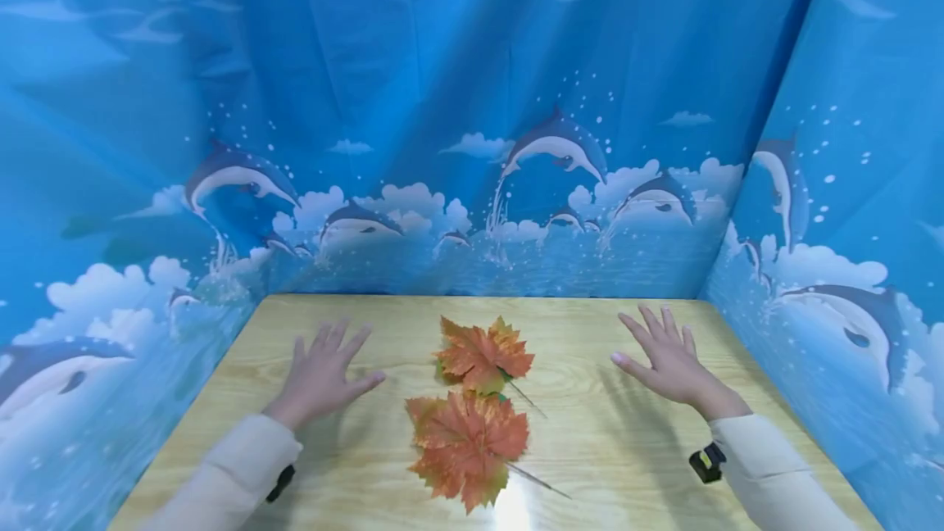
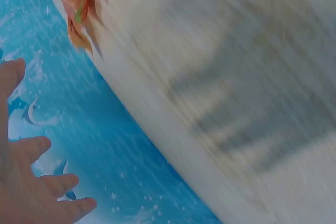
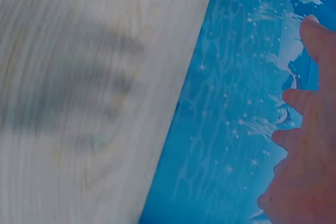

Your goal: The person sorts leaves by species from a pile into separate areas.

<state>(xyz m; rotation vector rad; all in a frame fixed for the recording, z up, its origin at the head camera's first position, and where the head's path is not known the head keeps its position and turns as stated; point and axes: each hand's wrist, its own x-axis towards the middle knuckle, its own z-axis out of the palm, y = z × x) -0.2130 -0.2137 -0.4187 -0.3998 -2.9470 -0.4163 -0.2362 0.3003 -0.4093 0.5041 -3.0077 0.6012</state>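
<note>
Closest to my left wrist camera is the left hand (image 2: 23,195), fingers spread and released, nothing in its grasp. On the other wrist feed I see the right hand (image 3: 304,177) in the same state: fingers apart, thumb out, holding nothing. Both hover over the wooden table (image 1: 575,334), palms down, and their shadows fall on it beneath them.

Between the hands, well apart from either one, lie the two orange leaves. From the head camera I find the near leaf (image 1: 472,441) toward the person and the far leaf (image 1: 479,355) right behind it; their edges meet or slightly overlap, I can't be sure which. Each has a thin stem pointing off toward the right and the person.

As for progress, I read both leaves as set out one behind the other mid-table, with no finger on them. Whether the handling is finished or hasn't begun, I can't tell from my feeds. If any remains, I judge that a reach inward would have to come first, since neither hand touches a leaf.

Further out, I have the left sleeve (image 1: 251,457) and right sleeve (image 1: 767,465), both pale, and beyond the table's back edge a blue curtain (image 1: 442,64) printed with dolphins and clouds.
</note>
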